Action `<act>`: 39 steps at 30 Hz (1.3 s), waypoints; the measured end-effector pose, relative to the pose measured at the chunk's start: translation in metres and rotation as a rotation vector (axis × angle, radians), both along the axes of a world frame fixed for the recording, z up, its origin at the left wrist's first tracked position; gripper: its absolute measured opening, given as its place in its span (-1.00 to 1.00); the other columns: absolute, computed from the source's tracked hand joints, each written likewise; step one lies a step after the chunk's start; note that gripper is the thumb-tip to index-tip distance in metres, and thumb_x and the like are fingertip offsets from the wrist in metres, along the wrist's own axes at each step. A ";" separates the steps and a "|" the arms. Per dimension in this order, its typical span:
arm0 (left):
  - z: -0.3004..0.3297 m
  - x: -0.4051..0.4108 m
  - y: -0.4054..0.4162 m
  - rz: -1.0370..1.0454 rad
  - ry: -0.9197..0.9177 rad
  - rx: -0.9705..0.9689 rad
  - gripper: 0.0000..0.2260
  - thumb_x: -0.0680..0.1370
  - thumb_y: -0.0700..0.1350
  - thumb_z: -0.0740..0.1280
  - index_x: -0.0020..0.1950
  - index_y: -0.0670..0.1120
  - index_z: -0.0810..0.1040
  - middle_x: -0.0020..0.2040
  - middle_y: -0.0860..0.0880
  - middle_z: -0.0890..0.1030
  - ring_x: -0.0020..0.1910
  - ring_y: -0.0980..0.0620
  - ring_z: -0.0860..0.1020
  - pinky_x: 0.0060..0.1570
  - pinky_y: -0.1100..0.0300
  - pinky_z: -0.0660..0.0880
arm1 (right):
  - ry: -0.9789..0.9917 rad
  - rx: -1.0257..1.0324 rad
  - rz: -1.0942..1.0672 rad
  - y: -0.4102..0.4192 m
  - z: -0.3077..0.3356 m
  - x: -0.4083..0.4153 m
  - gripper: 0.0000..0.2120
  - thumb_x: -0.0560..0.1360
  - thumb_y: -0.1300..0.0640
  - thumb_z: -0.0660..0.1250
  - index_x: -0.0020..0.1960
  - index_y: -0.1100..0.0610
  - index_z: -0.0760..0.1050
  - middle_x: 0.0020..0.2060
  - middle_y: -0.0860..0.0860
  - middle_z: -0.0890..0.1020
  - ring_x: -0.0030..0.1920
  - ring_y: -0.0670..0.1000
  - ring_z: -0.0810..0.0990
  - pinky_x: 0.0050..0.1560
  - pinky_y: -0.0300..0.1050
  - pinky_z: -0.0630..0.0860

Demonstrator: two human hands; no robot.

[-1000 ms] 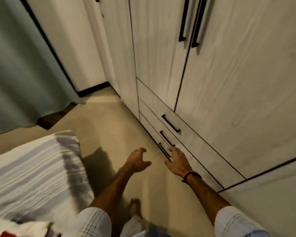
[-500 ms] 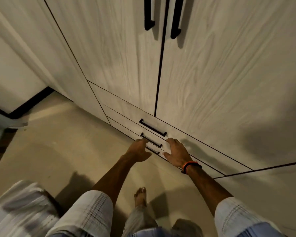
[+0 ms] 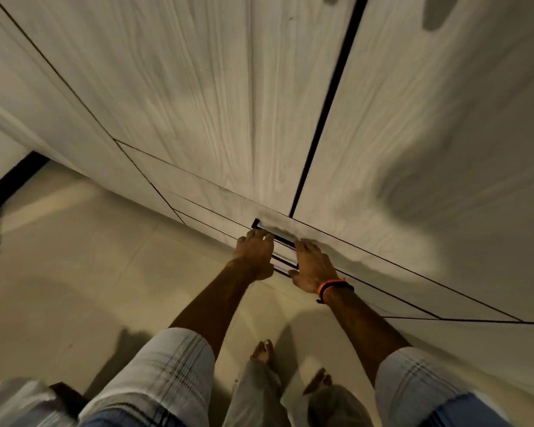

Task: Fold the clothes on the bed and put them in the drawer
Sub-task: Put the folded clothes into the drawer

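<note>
From the head view, both hands reach down to the drawers at the bottom of the pale wardrobe point(image 3: 198, 87). The left hand point(image 3: 255, 252) curls its fingers over the top drawer's black handle point(image 3: 276, 235). The right hand point(image 3: 313, 268) rests at the handle's other end, fingers bent; how tightly, I cannot tell. The top drawer point(image 3: 367, 263) is right behind the hands. No clothes show.

The single head-worn view is looking steeply down and forward from above the person's own arms, facing a pale wood-grain wardrobe point(image 3: 216, 97) at close range. Its doors are filling the upper frame and leaning outward with the wide lens. The drawer fronts point(image 3: 198, 192) are sitting mid-frame, with the beige floor point(image 3: 74, 272) spreading lower left. The sleeves and bare feet are crowding the bottom edge, directly beneath the camera. Motion blur is softening the edges.
</note>
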State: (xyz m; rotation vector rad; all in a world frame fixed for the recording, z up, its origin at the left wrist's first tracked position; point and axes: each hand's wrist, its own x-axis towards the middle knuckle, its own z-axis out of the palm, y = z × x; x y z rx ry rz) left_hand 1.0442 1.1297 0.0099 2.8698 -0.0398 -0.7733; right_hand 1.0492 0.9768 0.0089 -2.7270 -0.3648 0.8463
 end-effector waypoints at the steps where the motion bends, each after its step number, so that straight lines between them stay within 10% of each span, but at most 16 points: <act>1: -0.005 0.002 0.001 -0.026 0.009 0.009 -0.31 0.51 -0.03 0.40 0.55 -0.13 0.16 0.56 -0.16 0.17 0.53 -0.16 0.14 0.46 -0.12 0.19 | 0.012 -0.014 0.004 0.002 -0.004 0.001 -0.26 0.52 0.06 0.39 0.55 0.20 0.09 0.52 0.19 0.22 0.51 0.19 0.21 0.45 0.10 0.26; 21: -0.048 0.025 -0.003 -0.180 0.072 0.075 -0.18 0.44 -0.03 0.47 0.55 -0.17 0.08 0.55 -0.19 0.13 0.53 -0.21 0.11 0.42 -0.18 0.27 | 0.051 -0.081 -0.015 0.011 -0.047 0.006 -0.08 0.37 0.08 0.50 0.55 0.20 0.04 0.49 0.16 0.19 0.49 0.18 0.20 0.44 0.05 0.32; 39: -0.024 -0.068 0.005 -0.088 0.186 0.084 -0.15 0.49 0.01 0.44 0.59 -0.12 -0.04 0.58 -0.22 0.05 0.56 -0.25 0.00 0.50 -0.13 0.06 | 0.092 -0.106 0.163 0.010 -0.024 -0.096 -0.05 0.45 0.13 0.42 0.59 0.19 -0.15 0.58 0.17 -0.02 0.58 0.19 -0.06 0.57 0.14 -0.07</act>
